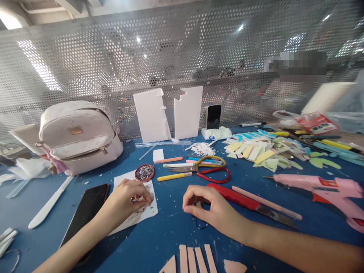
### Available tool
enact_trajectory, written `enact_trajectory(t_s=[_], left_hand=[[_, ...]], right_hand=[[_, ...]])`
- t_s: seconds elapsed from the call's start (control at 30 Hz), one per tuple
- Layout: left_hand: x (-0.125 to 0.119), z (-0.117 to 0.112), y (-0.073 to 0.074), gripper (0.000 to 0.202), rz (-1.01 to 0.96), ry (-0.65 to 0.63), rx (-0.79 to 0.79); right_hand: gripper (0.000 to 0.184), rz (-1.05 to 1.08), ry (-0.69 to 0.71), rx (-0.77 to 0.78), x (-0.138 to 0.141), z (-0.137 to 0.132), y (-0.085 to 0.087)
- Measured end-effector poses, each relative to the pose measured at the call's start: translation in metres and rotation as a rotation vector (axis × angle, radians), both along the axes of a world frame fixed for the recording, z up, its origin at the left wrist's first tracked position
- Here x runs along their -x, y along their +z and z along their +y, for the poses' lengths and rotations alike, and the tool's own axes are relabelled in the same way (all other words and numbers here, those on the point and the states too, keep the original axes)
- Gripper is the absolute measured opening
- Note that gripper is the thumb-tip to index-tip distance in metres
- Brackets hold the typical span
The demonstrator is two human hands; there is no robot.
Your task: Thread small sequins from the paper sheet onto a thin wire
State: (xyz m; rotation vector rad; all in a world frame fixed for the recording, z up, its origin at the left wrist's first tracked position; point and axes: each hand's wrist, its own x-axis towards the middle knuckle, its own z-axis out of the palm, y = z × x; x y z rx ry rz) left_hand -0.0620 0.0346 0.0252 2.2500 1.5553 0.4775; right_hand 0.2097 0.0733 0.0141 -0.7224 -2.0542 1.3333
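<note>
My left hand (127, 198) rests on a white paper sheet (148, 212), its fingers curled round something small and glittery that I cannot make out. A round red lid (145, 172) holding glittery bits lies just beyond it. My right hand (212, 208) lies on the blue table (159, 242) with fingers bent and the fingertips pinched on a thin dark thread (199, 222). A red-handled utility knife (247, 203) lies right behind that hand.
A black phone (85, 214) lies left of the paper, a white backpack (78, 136) at back left. Scissors (212, 168), coloured sticks (174, 176), a pink glue gun (327, 189), coloured foam scraps (261, 151) and two white foam boards (170, 113) stand around. Pink foam strips (196, 259) lie at the near edge.
</note>
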Motion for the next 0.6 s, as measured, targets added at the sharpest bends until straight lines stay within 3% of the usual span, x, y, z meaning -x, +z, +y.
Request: enact_trajectory(t_s=[0.6], left_hand=[[-0.0032,-0.0035,-0.0033,0.017,-0.01,-0.043,-0.004]], right_hand=[[0.011,-0.003,0.005,-0.002,0.0001,-0.0005,0.0017]])
